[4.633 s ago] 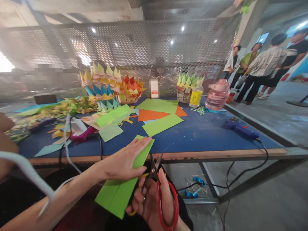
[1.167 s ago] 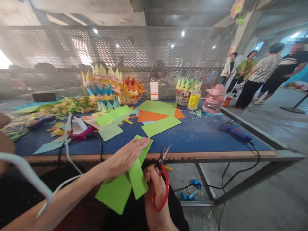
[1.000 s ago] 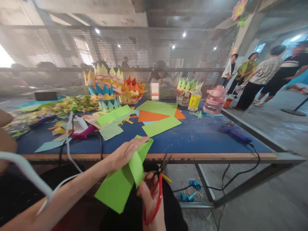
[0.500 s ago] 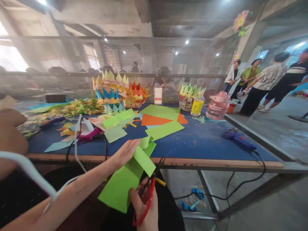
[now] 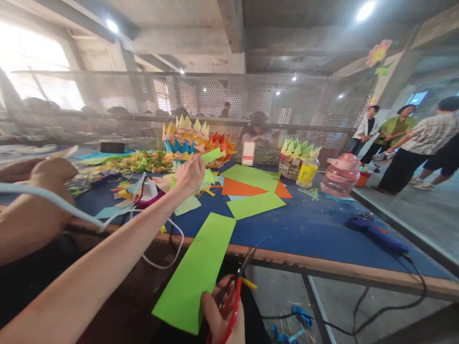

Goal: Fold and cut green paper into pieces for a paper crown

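My left hand is closed on a small green paper piece, held out over the table in front of the paper crown-like baskets. Low in the middle, my right hand grips red-handled scissors, their dark blades pointing up and away. Under the right thumb the same hand also pins a long green paper strip, which slants up to the table's edge. Green sheets and an orange sheet lie overlapping on the blue tabletop.
Baskets with pointed paper rims stand at the back, beside a yellow-labelled bottle and a pink jug. A blue glue gun lies at right, its cord hanging down. A white cable crosses at left, near another person's arm.
My left hand has moved forward and up, away from the strip, carrying the small green piece. My right hand keeps the scissors and strip. The view has shifted left and upward.
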Available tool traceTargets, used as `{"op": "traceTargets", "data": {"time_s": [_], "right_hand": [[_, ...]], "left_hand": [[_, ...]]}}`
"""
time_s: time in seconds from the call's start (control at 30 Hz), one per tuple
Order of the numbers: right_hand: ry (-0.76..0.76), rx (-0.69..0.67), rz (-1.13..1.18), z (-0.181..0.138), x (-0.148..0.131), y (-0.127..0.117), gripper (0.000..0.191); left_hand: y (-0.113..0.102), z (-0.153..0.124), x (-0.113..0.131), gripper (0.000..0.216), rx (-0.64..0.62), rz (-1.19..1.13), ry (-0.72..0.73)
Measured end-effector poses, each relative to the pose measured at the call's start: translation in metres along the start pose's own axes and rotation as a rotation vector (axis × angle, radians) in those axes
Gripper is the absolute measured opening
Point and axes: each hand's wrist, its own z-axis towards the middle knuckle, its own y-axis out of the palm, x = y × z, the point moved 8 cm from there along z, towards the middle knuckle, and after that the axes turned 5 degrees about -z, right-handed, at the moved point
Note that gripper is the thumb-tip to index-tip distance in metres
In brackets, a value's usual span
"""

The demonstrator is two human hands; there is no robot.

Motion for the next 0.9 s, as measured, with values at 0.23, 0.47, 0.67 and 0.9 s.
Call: {"op": "traceTargets", "data": {"time_s": [0.23,0.47,0.67,0.9], "right_hand": [[0.023,-0.004,0.041,0.0,0.002,-0.001,0.05],[-0.01,0.046,0.043,-0.002,-0.014,-0.006,0.046],[0.006,0.028,-0.011,0.0,-0.02,-0.013,0.045],[-0.044,0.043,0.049,0.002,-0.052,-0.016,0.039]], "left_hand": [[0.006,0.006,-0.009,0.051,-0.149,0.39,0.106],[0.026,-0.09,0.018,0.036,-0.376,0.368,0.289],[0.0,-0.163,0.018,0.035,-0.486,0.184,0.372],[-0.026,-0.187,-0.02,0.063,-0.732,-0.285,0.042]]}}
